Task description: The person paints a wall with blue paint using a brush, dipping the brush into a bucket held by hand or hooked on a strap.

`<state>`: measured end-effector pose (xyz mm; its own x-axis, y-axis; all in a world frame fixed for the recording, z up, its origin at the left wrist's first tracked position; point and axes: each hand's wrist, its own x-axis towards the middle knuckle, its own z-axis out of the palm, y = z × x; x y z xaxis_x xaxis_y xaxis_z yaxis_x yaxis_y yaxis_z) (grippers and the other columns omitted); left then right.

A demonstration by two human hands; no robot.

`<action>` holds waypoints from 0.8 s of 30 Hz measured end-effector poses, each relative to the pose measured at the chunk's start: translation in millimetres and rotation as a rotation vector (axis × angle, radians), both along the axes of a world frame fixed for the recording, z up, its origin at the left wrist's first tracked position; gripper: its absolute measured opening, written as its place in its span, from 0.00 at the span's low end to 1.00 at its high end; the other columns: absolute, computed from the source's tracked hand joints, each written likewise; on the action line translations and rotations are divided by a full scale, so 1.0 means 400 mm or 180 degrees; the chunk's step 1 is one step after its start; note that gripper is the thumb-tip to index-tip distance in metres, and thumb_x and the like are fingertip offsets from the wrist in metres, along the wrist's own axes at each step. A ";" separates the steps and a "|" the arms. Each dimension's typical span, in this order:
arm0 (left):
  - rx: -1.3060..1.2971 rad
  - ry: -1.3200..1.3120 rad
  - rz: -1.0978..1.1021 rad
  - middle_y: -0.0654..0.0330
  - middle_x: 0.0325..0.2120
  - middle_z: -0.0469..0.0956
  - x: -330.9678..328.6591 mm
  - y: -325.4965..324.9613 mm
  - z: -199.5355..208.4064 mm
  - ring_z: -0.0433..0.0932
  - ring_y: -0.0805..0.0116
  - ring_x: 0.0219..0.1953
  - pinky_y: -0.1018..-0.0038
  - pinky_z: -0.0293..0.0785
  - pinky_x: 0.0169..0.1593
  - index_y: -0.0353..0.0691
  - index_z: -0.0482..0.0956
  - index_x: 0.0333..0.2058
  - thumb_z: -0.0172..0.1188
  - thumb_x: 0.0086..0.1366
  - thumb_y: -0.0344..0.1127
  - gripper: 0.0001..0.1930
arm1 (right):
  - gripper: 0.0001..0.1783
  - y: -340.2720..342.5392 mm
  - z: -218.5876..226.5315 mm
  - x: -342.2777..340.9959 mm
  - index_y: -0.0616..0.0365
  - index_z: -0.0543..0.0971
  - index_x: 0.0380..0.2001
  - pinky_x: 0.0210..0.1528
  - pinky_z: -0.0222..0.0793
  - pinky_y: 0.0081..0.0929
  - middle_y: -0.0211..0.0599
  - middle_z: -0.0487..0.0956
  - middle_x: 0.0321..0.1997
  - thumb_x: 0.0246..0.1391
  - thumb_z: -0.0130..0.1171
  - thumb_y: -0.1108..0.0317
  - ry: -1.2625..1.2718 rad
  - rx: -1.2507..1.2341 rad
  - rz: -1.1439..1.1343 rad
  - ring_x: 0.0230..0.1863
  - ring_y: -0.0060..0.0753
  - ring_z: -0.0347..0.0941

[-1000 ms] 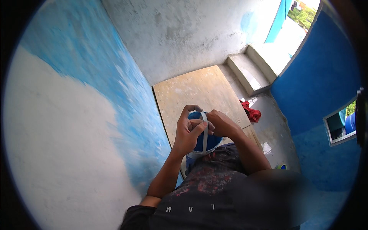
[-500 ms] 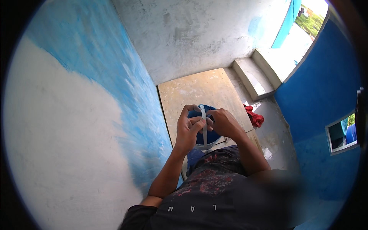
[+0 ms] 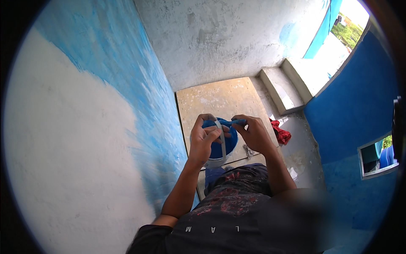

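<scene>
Half-painted blue and white wall (image 3: pixel 84 127) at left, board (image 3: pixel 220 99) on the floor below. Left hand (image 3: pixel 204 139) curled around a pale handle (image 3: pixel 221 142) above a blue bucket (image 3: pixel 222 146). Right hand (image 3: pixel 253 133) pinching a blue-coated piece (image 3: pixel 234 122), red cloth (image 3: pixel 281 133) beyond.

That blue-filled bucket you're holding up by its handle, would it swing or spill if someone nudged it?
Probably it would swing: the bucket hangs from a thin handle gripped by the left hand. The blue paint inside looks deep, so likely heavy for its size and apt to slop. The right hand at the rim seems to steady it.
</scene>
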<state>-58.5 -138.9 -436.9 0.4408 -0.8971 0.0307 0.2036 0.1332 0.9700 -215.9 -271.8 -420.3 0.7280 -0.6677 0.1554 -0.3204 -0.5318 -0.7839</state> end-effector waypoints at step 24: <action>0.0090 0.0621 0.0128 0.46 0.43 0.85 0.012 0.001 -0.012 0.88 0.59 0.43 0.70 0.82 0.46 0.44 0.67 0.51 0.52 0.72 0.40 0.13 | 0.10 -0.058 -0.138 0.014 0.65 0.80 0.36 0.37 0.71 0.26 0.37 0.81 0.31 0.60 0.69 0.69 -0.0837 0.0925 0.0007 0.32 0.24 0.74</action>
